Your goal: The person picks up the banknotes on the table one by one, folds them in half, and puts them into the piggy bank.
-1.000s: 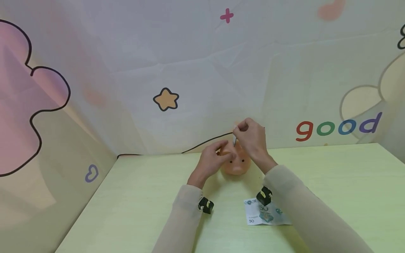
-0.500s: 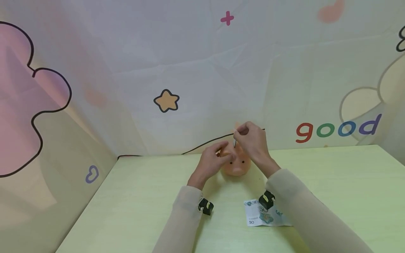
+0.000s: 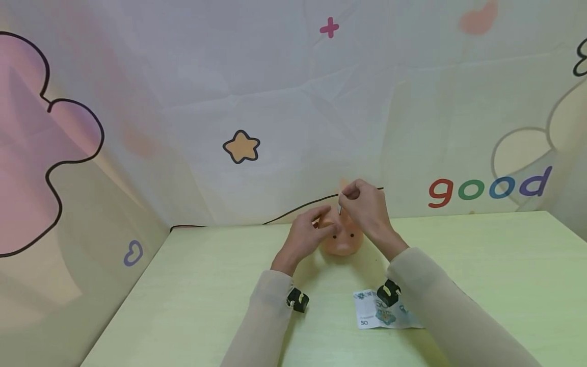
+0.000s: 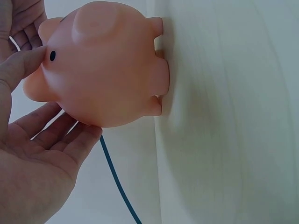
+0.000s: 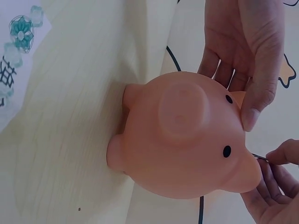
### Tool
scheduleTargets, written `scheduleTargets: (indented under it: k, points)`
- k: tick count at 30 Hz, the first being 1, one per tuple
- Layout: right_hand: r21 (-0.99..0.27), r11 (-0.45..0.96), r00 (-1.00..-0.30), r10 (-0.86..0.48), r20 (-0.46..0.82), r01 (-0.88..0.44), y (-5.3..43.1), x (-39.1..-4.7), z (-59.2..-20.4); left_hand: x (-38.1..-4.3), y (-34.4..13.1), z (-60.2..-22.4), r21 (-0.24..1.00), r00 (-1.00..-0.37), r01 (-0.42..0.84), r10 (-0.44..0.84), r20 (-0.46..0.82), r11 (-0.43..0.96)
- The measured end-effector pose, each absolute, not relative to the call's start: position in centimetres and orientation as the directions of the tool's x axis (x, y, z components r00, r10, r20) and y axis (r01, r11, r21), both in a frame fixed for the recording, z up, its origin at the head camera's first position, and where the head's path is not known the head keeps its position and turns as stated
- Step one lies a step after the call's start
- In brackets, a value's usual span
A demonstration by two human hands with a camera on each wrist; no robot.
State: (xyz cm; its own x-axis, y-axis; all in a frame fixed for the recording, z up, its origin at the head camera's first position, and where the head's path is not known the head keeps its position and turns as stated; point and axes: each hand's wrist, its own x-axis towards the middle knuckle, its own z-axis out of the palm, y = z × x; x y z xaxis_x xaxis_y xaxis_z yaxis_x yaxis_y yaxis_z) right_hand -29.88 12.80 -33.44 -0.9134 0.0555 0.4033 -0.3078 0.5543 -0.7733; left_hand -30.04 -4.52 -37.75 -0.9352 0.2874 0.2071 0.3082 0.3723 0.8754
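An orange-pink piggy bank (image 3: pixel 344 248) stands upright on the table near the back wall, its snout and black eyes facing me. My left hand (image 3: pixel 304 234) holds it from the left, thumb on its forehead and fingers round its side. Above its head, my right hand (image 3: pixel 368 209) pinches a thin pale slip (image 3: pixel 340 210), seen almost edge-on, which looks like a folded banknote. The slip's lower end meets the top of the bank, between the ears. In the right wrist view only its thin dark edge (image 5: pixel 260 157) shows. The slot itself is hidden.
A green-and-white 50 note (image 3: pixel 367 317) lies flat on the pale table (image 3: pixel 206 295), partly covered by my right forearm. Behind the bank rises a printed cloth backdrop (image 3: pixel 284 168), close to the right hand.
The right hand has come down slightly towards the piggy bank, and less of the slip shows below its fingers. The left hand and the bank stay in place.
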Motion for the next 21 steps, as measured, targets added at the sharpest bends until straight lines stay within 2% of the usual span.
scheduleTargets:
  k: [21]
  points:
    - [-0.76,0.568,-0.929,-0.02,0.37,-0.316,13.02,-29.45,-33.36,-30.01,-4.65,-37.76,0.871,-0.924,0.335,0.305,0.23,0.359]
